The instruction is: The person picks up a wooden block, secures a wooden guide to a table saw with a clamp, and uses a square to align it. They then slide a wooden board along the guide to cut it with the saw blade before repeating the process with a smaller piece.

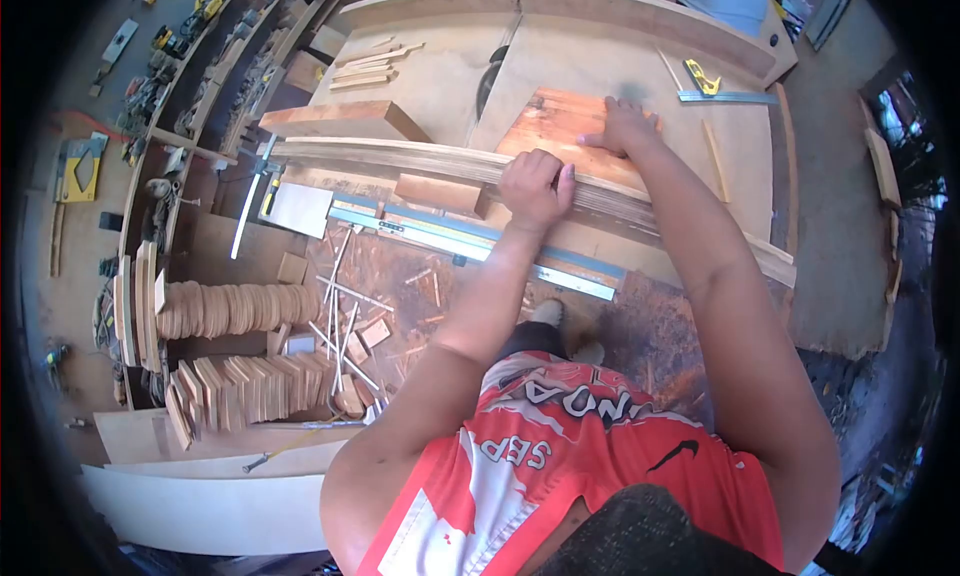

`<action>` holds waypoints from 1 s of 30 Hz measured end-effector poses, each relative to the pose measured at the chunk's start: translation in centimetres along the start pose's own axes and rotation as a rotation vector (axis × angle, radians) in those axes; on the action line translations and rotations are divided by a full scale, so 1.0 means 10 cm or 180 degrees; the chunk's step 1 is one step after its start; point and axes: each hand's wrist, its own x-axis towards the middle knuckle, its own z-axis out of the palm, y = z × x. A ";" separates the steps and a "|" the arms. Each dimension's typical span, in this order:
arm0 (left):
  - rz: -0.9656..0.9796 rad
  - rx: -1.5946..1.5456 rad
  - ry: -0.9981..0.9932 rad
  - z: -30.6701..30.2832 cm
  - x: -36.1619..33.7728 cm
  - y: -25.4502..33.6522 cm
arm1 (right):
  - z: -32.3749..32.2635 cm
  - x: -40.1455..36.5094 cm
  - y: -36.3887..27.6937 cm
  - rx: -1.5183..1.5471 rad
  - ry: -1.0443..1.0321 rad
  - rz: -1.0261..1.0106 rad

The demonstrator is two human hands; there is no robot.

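Note:
My left hand [537, 189] is closed over a long layered wooden bar [420, 158] that runs across the front of the worktable. Its fingers curl over the top, with the thumb on the right side. Beyond the bar, my right hand [622, 129] lies on a flat reddish-brown wooden board [560, 126], fingers stretched toward the far edge and thumb out to the left. The board's near edge lies along the bar. Left of the board, a dark curved saw blade [489, 84] stands up through a slot in the tabletop.
Thin wood strips [365, 73] lie at the back left of the table. A yellow combination square [703, 79] is at the right. A thick wood block [345, 121] and a metal rail [460, 241] flank the bar. Stacked wooden pieces [240, 311] and offcuts lie lower left.

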 end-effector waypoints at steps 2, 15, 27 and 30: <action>0.0022 -0.0006 0.0044 0.02 -0.01 -0.01 | -0.01 -0.02 0.01 0.0009 0.0001 -0.0052; 0.0217 -0.0155 0.0064 -0.04 -0.04 -0.05 | 0.03 -0.07 0.00 0.0017 0.0181 0.0131; 0.0196 -0.0160 -0.0116 -0.11 -0.08 -0.06 | 0.20 0.05 0.08 0.0120 0.0473 0.0174; 0.0011 -0.0141 -0.0314 -0.08 -0.08 -0.07 | 0.18 0.08 0.06 0.0079 0.0281 0.0300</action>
